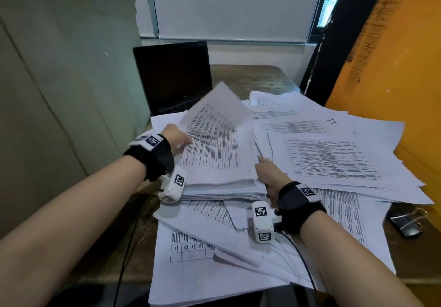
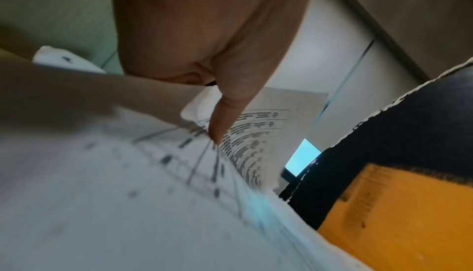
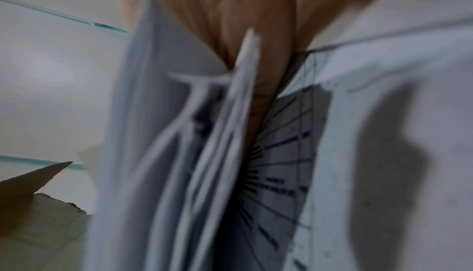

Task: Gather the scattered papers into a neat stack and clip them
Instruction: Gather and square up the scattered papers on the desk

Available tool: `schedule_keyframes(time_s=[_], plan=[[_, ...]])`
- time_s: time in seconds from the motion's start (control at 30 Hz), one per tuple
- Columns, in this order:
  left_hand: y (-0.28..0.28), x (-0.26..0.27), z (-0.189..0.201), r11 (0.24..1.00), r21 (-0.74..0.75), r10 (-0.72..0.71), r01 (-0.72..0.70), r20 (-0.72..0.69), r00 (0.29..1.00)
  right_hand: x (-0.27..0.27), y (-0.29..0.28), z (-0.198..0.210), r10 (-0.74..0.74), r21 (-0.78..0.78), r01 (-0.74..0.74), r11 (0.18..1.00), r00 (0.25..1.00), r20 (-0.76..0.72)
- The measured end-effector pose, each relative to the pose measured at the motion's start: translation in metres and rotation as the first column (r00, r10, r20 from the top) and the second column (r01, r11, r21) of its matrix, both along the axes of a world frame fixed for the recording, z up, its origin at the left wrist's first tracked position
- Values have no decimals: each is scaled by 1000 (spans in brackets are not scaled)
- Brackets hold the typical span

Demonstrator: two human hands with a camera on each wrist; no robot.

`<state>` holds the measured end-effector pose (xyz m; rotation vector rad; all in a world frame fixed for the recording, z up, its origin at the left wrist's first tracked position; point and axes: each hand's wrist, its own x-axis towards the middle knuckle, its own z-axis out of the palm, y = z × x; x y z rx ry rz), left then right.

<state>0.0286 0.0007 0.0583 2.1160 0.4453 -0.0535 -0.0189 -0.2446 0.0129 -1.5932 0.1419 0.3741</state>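
Head view: I see my left hand [image 1: 175,137] and right hand [image 1: 269,173] gripping a thick stack [image 1: 214,163] by its two side edges, over loose papers [image 1: 334,158] strewn on the surface [image 1: 250,75]; a clip [image 1: 405,220] lies at right, a laptop [image 1: 173,77] behind.
Left wrist: my thumb presses the stack's top sheet; other fingers hidden.
Right wrist: fingers [image 3: 258,85] curled among blurred sheet edges.

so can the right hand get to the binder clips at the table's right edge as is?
Probably not right away: the right hand grips the stack. The binder clips lie uncovered beside the loose sheets, so once it lets go the way looks free.
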Motion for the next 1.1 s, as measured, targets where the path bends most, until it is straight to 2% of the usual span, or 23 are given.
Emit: schedule_keyframes(time_s=[0.13, 0.2, 0.23, 0.33, 0.47, 0.53, 0.6, 0.63, 0.7, 0.77, 0.8, 0.87, 0.97, 1.03, 1.1], plan=[[-4, -4, -7, 962, 248, -70, 113, -178, 982, -1, -1, 5, -8, -75, 8, 997, 1000, -5], [-6, -8, -9, 935, 332, -50, 124, -224, 973, 0, -1, 8, -82, 34, 84, 996, 994, -70], [-7, -10, -11, 916, 375, -62, 145, -227, 972, -2, 0, 11, -77, 6, 78, 997, 993, -88], [-13, -7, -25, 880, 416, -121, 229, -272, 955, 6, 3, 6, 17, -152, -22, 988, 999, -33], [-28, -14, -31, 851, 423, -166, 312, -349, 922, 15, 7, 5, 105, -201, -108, 974, 994, -26], [-25, -11, -30, 869, 382, -185, 315, -340, 922, 16, 8, 3, 64, -257, -52, 965, 997, 39], [-9, -2, -29, 930, 276, -155, 243, -304, 940, 17, 6, -5, 11, -192, -1, 981, 999, 51], [1, 1, -27, 956, 247, -94, 158, -255, 962, 14, 5, -4, 8, -152, -3, 988, 999, 33], [26, 7, -24, 969, 232, 119, -87, -128, 985, 10, 2, -2, -9, -43, 8, 999, 1000, -24], [52, 8, -24, 936, 122, 337, -332, -26, 941, 9, 2, 6, -49, -39, 47, 998, 997, -56], [60, 9, -27, 921, 45, 388, -386, -27, 921, 10, 1, 7, -53, -77, 49, 996, 998, -46], [69, 13, -35, 909, -146, 390, -391, -34, 920, 8, -1, 10, -12, -97, 10, 995, 1000, -22], [56, 9, -37, 837, -460, 353, -296, 41, 935, -9, 2, 22, 10, 38, -9, 999, 999, -44], [45, 12, -39, 868, -443, 275, -222, 58, 960, -4, -2, 14, 29, 83, -23, 996, 997, -65], [36, 12, -27, 931, -318, 228, -178, 129, 965, 0, -3, 7, 29, 104, -22, 994, 997, -69]])
